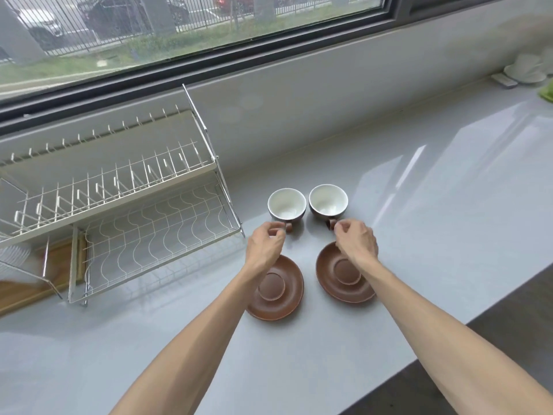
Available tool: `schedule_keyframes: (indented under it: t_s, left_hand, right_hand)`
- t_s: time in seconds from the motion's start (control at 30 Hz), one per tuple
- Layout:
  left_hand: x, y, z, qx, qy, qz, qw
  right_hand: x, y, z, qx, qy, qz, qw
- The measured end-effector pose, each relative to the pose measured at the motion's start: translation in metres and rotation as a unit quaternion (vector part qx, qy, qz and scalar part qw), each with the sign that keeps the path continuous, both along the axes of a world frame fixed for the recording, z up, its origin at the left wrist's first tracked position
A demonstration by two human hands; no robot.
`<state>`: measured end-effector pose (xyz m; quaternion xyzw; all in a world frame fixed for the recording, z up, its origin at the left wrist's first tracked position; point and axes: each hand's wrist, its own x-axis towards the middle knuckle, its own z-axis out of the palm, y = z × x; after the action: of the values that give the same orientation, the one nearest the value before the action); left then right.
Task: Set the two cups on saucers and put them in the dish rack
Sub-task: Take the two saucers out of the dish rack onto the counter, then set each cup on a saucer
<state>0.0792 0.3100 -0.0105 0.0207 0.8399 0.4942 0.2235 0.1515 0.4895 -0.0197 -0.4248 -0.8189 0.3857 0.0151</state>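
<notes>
Two brown cups with white insides stand side by side on the grey counter, the left cup (286,204) and the right cup (328,201). Their handles point toward me. My left hand (266,244) pinches the left cup's handle, and my right hand (357,238) pinches the right cup's handle. Both cups still rest on the counter. Two brown saucers lie nearer to me, the left saucer (276,290) and the right saucer (344,275), each partly covered by a forearm. The white wire dish rack (155,223) stands to the left, its lower shelf bare.
A wooden board (39,283) and white plates (13,259) sit under the rack's left part. White dishes (525,70) and something green (547,92) lie at the far right. A window sill runs behind; the counter's front edge (449,333) slants at the right.
</notes>
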Motion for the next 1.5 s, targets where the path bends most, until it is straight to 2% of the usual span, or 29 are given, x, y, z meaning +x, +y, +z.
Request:
schedule_keyframes:
  t_s: [0.13, 0.43, 0.73, 0.93, 1.5]
  left_hand:
    - [-0.01, 0.044, 0.001, 0.036, -0.058, -0.015, 0.998]
    - [-0.022, 0.111, -0.013, 0.054, -0.168, 0.002, 0.984]
    - [-0.036, 0.125, -0.03, 0.071, -0.174, -0.004, 0.982]
    - [-0.032, 0.123, -0.032, 0.074, -0.162, -0.014, 0.984]
    - [0.006, 0.1, -0.015, 0.107, -0.144, 0.003, 0.984]
  right_hand:
    - [-0.015, 0.03, 0.003, -0.006, 0.023, -0.041, 0.999]
    - [-0.048, 0.06, -0.013, -0.063, 0.003, 0.001, 0.998]
    - [-0.073, 0.071, -0.034, -0.131, 0.004, -0.023, 0.991]
    - [-0.072, 0.066, -0.036, -0.122, 0.01, -0.048, 0.991]
    - [0.01, 0.038, 0.014, -0.116, 0.055, -0.067, 0.99]
